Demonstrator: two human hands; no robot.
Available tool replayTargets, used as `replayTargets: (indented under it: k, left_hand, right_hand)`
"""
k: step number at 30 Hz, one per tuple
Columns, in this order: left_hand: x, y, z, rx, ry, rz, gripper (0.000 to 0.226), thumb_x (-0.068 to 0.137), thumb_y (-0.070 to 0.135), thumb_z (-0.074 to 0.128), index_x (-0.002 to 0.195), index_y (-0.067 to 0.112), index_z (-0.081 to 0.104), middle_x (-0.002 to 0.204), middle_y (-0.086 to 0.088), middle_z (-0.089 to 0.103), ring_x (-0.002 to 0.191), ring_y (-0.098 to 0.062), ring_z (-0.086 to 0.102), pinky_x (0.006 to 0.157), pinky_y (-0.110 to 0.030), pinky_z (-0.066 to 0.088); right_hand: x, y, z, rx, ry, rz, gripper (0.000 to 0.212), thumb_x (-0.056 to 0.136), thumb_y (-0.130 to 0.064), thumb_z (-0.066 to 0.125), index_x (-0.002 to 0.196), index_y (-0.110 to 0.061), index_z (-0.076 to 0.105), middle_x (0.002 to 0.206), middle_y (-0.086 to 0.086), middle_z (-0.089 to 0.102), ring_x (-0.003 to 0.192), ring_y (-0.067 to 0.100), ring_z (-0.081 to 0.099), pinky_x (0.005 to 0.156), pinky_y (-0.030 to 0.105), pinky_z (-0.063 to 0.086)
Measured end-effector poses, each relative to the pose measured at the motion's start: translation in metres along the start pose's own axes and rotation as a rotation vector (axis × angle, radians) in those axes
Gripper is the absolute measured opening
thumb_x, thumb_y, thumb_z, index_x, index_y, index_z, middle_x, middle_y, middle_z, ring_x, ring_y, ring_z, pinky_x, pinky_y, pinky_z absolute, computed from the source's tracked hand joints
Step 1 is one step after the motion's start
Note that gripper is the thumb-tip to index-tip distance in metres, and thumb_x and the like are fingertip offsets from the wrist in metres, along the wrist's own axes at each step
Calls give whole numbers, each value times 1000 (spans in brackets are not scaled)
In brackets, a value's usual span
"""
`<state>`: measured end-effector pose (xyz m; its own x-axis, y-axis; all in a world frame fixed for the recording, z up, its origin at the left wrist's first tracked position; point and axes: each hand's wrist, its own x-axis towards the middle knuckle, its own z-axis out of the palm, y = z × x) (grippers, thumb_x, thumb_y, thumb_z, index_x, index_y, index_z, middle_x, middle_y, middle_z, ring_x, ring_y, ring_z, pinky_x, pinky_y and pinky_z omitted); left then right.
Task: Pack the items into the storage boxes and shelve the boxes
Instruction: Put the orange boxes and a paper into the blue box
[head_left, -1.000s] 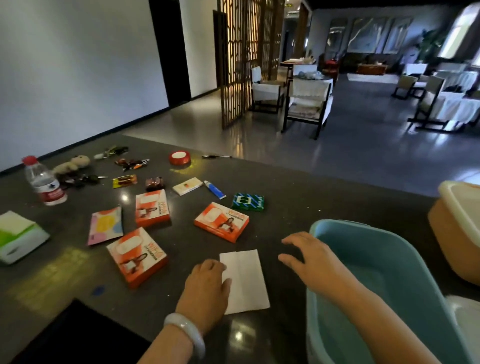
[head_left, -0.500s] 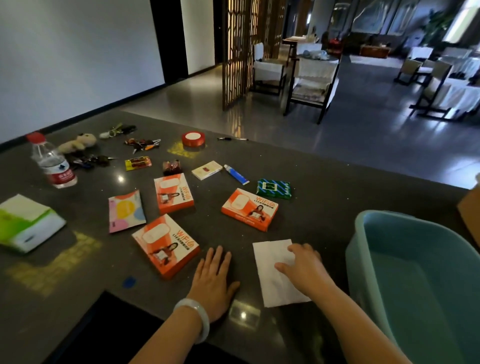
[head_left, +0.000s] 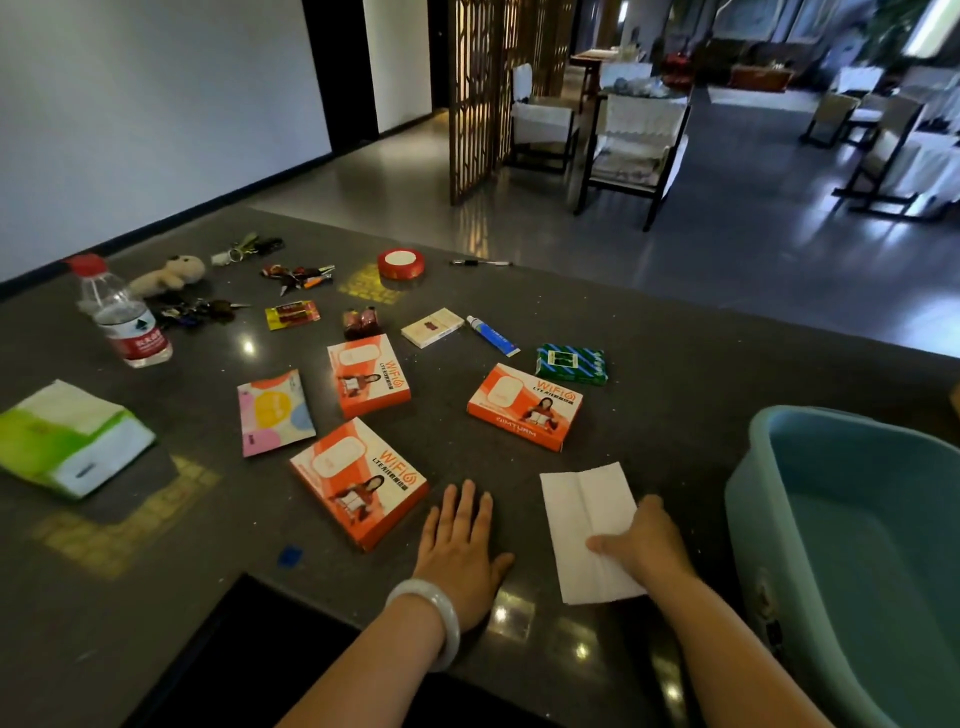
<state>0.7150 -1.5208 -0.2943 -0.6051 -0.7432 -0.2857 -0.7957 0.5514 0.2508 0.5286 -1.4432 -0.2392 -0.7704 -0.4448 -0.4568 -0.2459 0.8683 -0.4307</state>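
On the dark counter, just left of the blue bin, I see one white folded tissue. My right hand sits on its right edge, thumb on top, fingers curled at the edge; looks like a pinch on the tissue. Left hand lies flat on the counter left of the tissue, fingers straight, holding nothing, white bangle on the wrist.

Count, all left of the bin: 3 orange WiFi boxes; 1 green packet; 1 blue tube; 1 cream card box; 1 red tape roll; 1 pen; 1 colourful pouch; 1 tissue pack; 1 water bottle; 1 plush toy. Key bunches near the toy are too small to count. Bin interior, where visible, holds nothing.
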Motion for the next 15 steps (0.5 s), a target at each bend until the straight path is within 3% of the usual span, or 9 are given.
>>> replayTargets:
  k: [10,13,15]
  left_hand:
    - [-6,7,-12,-14,-49,-4,75,97,52,37,152,28,-7,158,0,-22,144,-21,-22,115,-41,-10]
    - [-14,4,-29,-82,-42,16,71,96,47,45,153,26,7,161,1,-12,146,-20,-13,118,-41,0]
    - [-22,-4,-39,-155,49,25,64,96,43,49,151,27,20,161,4,-2,147,-17,-6,117,-38,5]
  right_hand:
    - [-15,2,12,67,-43,-109,56,78,-18,76,125,-17,46,129,9,52,121,27,51,97,43,45]
    - [-19,-7,21,124,-64,-147,54,78,-17,75,123,-19,46,128,7,53,118,26,52,93,43,46]
    - [-22,-11,27,151,-72,-163,54,78,-17,75,123,-20,46,127,7,53,117,26,53,89,42,47]
